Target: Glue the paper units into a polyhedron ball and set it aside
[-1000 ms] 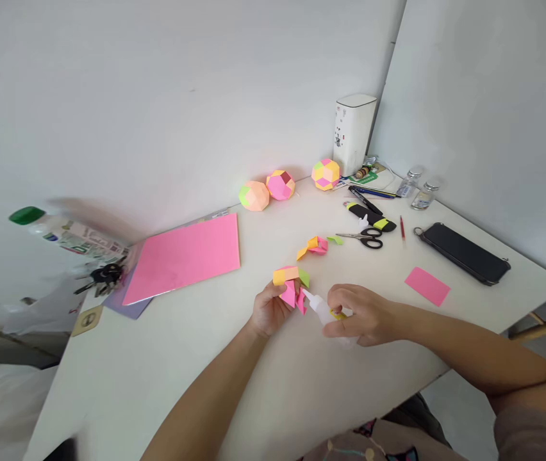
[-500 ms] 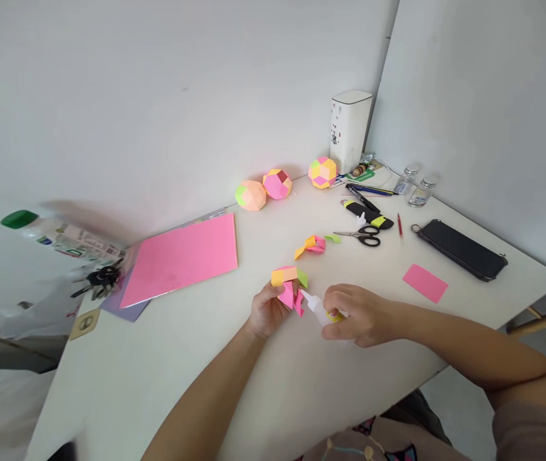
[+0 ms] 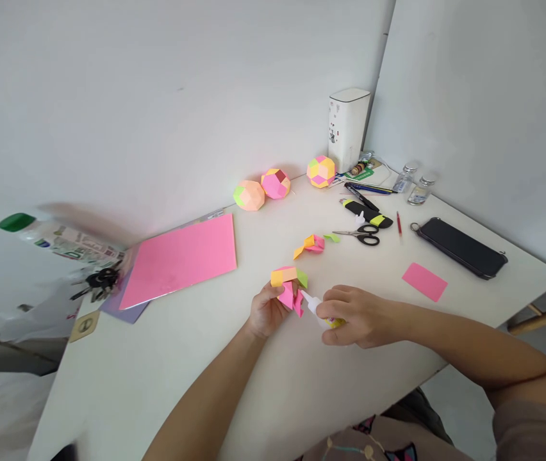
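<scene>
Between the thumb and fingers of my left hand is a folded paper model of pink, orange, peach and green pieces. A white glue bottle with a yellow label lies in my closed right hand. Its narrow nozzle points left, with the tip at the pink flaps of the model; whether it touches them I cannot tell. Just beyond my hands a smaller folded strip in orange and pink rests on the table, beside a small green paper piece.
Several paper balls line the wall. Scissors, a utility knife, a red pen, a pink slip and a black phone lie to the right. Pink sheets, keys and a green-capped bottle are at left.
The fingers of my right hand have shifted slightly on the glue bottle, showing more of its yellow label. My left hand and the paper model stay in place.
</scene>
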`<control>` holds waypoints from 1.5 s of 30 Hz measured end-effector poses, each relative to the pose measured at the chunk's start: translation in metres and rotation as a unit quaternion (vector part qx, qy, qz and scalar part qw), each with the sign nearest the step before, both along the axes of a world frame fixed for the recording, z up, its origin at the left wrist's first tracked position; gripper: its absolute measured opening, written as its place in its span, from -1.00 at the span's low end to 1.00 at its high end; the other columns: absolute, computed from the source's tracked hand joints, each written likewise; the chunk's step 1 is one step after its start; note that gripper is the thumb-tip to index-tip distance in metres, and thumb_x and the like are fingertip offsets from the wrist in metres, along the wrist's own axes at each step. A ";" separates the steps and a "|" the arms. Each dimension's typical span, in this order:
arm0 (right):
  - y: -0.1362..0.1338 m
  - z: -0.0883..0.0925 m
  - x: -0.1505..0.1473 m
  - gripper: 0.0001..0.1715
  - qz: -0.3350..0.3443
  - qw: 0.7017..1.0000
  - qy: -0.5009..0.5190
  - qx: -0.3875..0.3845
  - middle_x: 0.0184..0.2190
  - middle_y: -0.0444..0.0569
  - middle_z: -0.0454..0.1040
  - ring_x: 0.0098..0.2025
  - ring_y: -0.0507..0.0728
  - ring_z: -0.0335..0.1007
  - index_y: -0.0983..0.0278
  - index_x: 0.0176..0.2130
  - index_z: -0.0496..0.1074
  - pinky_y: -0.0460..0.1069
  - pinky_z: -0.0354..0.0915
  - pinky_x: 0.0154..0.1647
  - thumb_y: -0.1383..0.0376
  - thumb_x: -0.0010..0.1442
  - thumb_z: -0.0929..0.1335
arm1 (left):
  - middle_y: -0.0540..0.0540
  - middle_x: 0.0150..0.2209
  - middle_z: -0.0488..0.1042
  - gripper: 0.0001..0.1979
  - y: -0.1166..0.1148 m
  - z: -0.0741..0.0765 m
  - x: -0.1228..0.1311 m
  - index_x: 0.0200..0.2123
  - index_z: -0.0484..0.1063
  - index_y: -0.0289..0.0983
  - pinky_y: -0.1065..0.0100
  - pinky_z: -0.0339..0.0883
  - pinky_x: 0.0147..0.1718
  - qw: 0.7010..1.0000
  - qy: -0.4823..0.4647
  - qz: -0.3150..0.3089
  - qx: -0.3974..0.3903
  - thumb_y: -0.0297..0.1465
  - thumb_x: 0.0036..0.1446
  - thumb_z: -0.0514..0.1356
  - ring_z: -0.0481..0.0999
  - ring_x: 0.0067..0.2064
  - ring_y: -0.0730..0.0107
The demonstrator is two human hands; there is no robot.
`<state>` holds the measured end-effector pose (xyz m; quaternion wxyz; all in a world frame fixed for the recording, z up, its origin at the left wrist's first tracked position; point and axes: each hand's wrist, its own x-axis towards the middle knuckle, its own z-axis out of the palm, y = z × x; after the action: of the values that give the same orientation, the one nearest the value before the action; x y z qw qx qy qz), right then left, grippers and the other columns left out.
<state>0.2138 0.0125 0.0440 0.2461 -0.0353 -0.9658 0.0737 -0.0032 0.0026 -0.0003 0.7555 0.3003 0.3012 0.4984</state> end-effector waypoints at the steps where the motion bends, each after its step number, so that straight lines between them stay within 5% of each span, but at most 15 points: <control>1: 0.000 0.001 0.000 -0.73 0.000 1.000 -0.002 0.006 -0.29 -0.02 0.28 -0.34 0.06 0.06 0.22 -0.29 0.39 -0.02 0.18 -0.26 0.53 0.12 0.22 | -0.06 -0.55 0.32 -0.85 0.000 0.000 0.000 -0.55 0.38 -0.35 0.37 0.19 -0.50 1.000 0.001 0.003 -0.004 -0.36 -0.07 0.16 0.31 -0.49 0.41; 9: 0.001 -0.002 0.006 -0.65 -0.017 1.000 0.020 0.012 -0.10 -0.03 0.43 -0.49 -0.02 0.16 0.22 -0.17 0.34 -0.08 0.10 -0.47 0.53 0.11 0.18 | -0.05 -0.55 0.36 -0.87 0.000 0.002 0.001 -0.50 0.43 -0.36 0.36 0.25 -0.48 1.000 -0.014 0.016 -0.022 -0.39 -0.11 0.18 0.37 -0.49 0.38; 14: 0.002 -0.004 0.006 -0.57 -0.001 0.994 0.031 -0.103 -0.05 0.06 0.40 -0.27 0.01 0.37 0.26 -0.15 0.30 -0.11 0.21 -0.40 0.55 -0.02 0.18 | -0.06 -0.54 0.39 -0.87 0.000 0.002 0.001 -0.49 0.43 -0.37 0.36 0.26 -0.47 0.999 -0.015 0.025 -0.029 -0.40 -0.11 0.18 0.38 -0.49 0.38; 18: 0.004 0.000 0.003 -0.74 0.004 0.984 0.064 -0.165 -0.07 0.12 0.40 -0.21 0.04 0.38 0.28 -0.18 0.31 -0.07 0.30 -0.27 0.42 0.06 0.28 | -0.07 -0.53 0.37 -0.86 0.001 0.003 0.001 -0.51 0.43 -0.38 0.36 0.25 -0.44 0.999 -0.011 0.024 -0.023 -0.39 -0.10 0.18 0.38 -0.48 0.39; 27: 0.004 -0.002 0.001 -0.71 0.003 0.991 0.068 -0.113 -0.16 0.05 0.48 -0.39 0.03 0.26 0.28 -0.21 0.30 -0.05 0.25 -0.36 0.45 0.00 0.28 | -0.08 -0.52 0.33 -0.84 0.000 0.001 0.000 -0.54 0.41 -0.36 0.34 0.19 -0.46 1.000 0.013 0.013 -0.007 -0.36 -0.10 0.16 0.34 -0.47 0.37; 45: 0.002 -0.003 0.001 -0.67 0.019 1.000 -0.009 -0.012 -0.22 -0.13 0.48 -0.42 0.06 0.09 0.22 -0.30 0.29 -0.04 0.05 -0.43 0.51 -0.12 0.27 | -0.08 -0.53 0.33 -0.83 0.000 0.001 0.000 -0.54 0.40 -0.36 0.36 0.17 -0.48 1.000 0.010 0.002 0.004 -0.35 -0.07 0.15 0.32 -0.47 0.38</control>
<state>0.2149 0.0146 0.0414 0.2353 -0.0205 -0.9675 0.0902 -0.0031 0.0026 0.0006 0.7503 0.3077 0.3074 0.4979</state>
